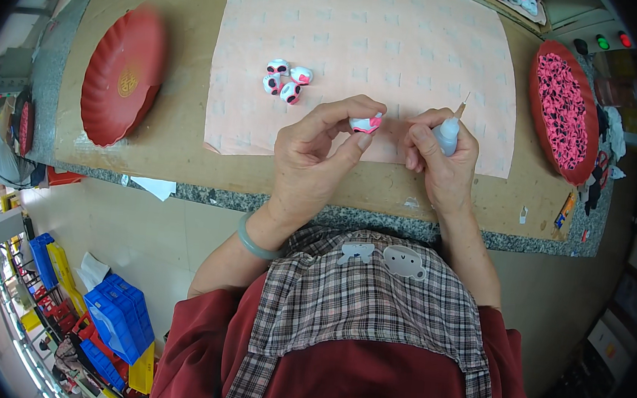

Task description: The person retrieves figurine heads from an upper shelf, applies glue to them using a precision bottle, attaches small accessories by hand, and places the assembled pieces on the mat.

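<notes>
Workbench with pink sheet (420, 79): left hand (314, 161) pinches small pink-white piece (367, 123), right hand (443, 164) clamped on glue bottle (447, 134); risk: tip misses, glue smears fingers or sheet, loose pinch drops piece

pink sheet (421, 64) bare ahead; four small pieces (286, 80) block left.

At frame centre a pale pink sheet (361, 59) with faint lighter marks covers the tan tabletop (164, 140); on it lie white, pink and black small pieces (286, 79). A plain red plate (121, 75) sits upper left; another red plate (565, 107), upper right, holds pink-and-black bits. Lower centre, a brown-grey checked apron (354, 308) over dark red sleeves
</notes>
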`<state>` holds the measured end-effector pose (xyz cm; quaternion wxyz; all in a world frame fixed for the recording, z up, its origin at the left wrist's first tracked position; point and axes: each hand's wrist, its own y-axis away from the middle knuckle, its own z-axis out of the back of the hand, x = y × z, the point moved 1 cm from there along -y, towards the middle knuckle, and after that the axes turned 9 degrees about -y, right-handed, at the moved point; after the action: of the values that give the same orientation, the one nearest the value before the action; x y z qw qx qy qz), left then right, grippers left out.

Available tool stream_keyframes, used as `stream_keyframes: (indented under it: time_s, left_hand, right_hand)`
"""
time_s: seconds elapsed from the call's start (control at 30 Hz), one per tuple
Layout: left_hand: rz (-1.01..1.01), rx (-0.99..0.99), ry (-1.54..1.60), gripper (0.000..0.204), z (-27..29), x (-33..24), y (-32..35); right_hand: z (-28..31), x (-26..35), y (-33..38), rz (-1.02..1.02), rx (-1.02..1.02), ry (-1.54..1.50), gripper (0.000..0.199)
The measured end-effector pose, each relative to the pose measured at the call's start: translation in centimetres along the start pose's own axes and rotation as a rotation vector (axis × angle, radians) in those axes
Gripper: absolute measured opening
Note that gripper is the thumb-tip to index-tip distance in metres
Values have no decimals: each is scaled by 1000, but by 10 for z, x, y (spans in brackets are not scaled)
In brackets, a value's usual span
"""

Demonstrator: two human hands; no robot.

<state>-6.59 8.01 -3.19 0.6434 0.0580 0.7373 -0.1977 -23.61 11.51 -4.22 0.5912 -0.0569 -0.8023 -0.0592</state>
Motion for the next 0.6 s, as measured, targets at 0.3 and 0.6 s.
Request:
stream_keyframes:
  time_s: [0.3, 0.6]
  left_hand:
    - [85, -48, 33, 29, 2, 2, 2]
    - [36, -122, -314, 30, 50, 0, 0]
  right_hand:
    - [-1, 0, 0, -14, -5, 10, 9]
    - [4, -6, 2, -6, 8, -8, 8]
